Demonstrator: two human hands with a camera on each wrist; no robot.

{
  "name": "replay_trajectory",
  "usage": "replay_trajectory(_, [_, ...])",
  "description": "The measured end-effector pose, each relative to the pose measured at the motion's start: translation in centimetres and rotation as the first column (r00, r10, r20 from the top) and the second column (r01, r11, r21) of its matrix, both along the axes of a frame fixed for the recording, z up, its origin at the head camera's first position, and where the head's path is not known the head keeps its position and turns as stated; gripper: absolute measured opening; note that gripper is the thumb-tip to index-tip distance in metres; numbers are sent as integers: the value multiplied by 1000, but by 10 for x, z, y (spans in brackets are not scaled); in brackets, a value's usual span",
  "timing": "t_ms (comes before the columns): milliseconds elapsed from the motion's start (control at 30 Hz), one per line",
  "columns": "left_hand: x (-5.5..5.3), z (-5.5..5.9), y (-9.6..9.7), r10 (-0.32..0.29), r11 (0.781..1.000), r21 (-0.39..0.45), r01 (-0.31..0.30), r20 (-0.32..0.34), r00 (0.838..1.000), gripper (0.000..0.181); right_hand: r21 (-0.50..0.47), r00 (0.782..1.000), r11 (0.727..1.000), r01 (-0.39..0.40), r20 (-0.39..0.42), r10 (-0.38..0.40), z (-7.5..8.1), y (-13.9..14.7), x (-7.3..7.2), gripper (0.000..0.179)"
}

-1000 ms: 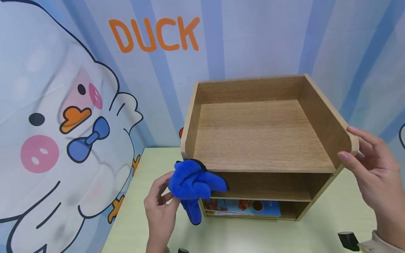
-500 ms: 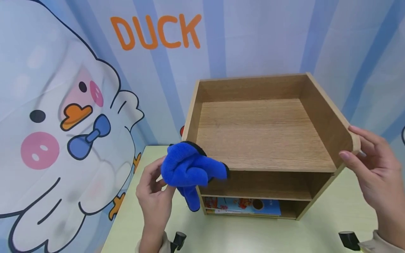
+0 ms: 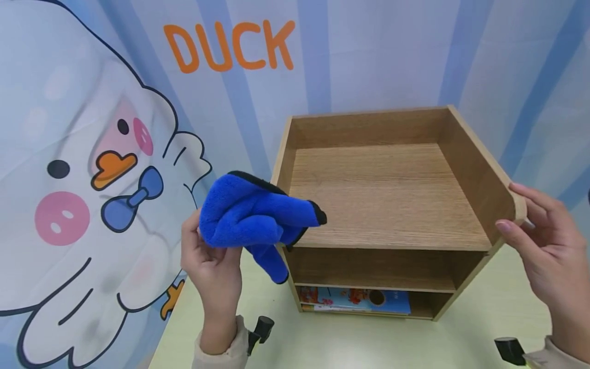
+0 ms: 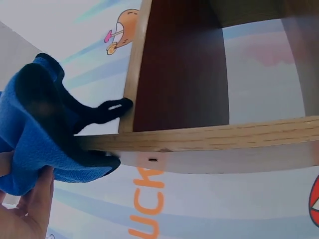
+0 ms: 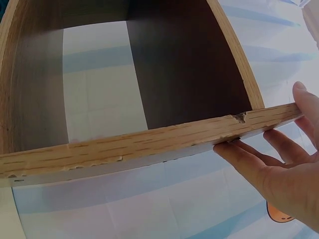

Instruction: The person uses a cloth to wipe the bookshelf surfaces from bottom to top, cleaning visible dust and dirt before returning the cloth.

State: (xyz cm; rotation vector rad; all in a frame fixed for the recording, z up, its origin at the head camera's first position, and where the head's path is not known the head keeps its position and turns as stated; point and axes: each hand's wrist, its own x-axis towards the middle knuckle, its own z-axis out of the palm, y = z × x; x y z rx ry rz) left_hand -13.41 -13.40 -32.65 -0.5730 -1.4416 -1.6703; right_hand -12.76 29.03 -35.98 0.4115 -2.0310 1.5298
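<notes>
My left hand (image 3: 213, 279) grips a bunched blue cloth (image 3: 244, 215) with black edging. The cloth sits at the front left corner of the wooden desk shelf (image 3: 378, 195), overlapping the left side panel in the head view. In the left wrist view, loose black-edged ends of the cloth (image 4: 42, 119) lie right at the wooden edge, and my fingers show below them. On the other side, my right hand (image 3: 548, 246) holds the rounded front end of the right side panel, thumb inside and fingers outside. The right wrist view shows the fingers (image 5: 244, 164) against that panel's edge.
Thin books (image 3: 350, 300) with a blue cover lie in the lowest compartment. The shelf stands on a pale green table (image 3: 341, 341). Behind it hangs a striped blue curtain (image 3: 369, 56) with cartoon ducks.
My left hand has risen and moved left with the cloth, from below the top board's front edge to beside the left panel. My right hand has kept its hold on the right panel.
</notes>
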Motion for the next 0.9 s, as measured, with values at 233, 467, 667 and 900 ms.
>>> replay_trajectory(233, [0, -15, -8, -23, 999, -43, 26, 77, 997, 36, 29, 1000, 999, 28, 8, -28, 0, -1, 0, 61])
replay_trajectory(467, [3, -41, -20, -27, 994, -95, 53, 261, 965, 35, 32, 1000, 999, 23, 12, -24, -1, 1, -1, 60])
replay_trajectory(667, [7, -69, -27, 48, 986, -161, 36, 488, 872, 39, 89, 997, 994, 69, 29, -72, 0, 0, 0, 61])
replay_trajectory(900, [7, -96, -30, 88, 981, -189, 33, 599, 796, 42, 48, 999, 998, 43, 24, -44, -1, 1, 0, 60])
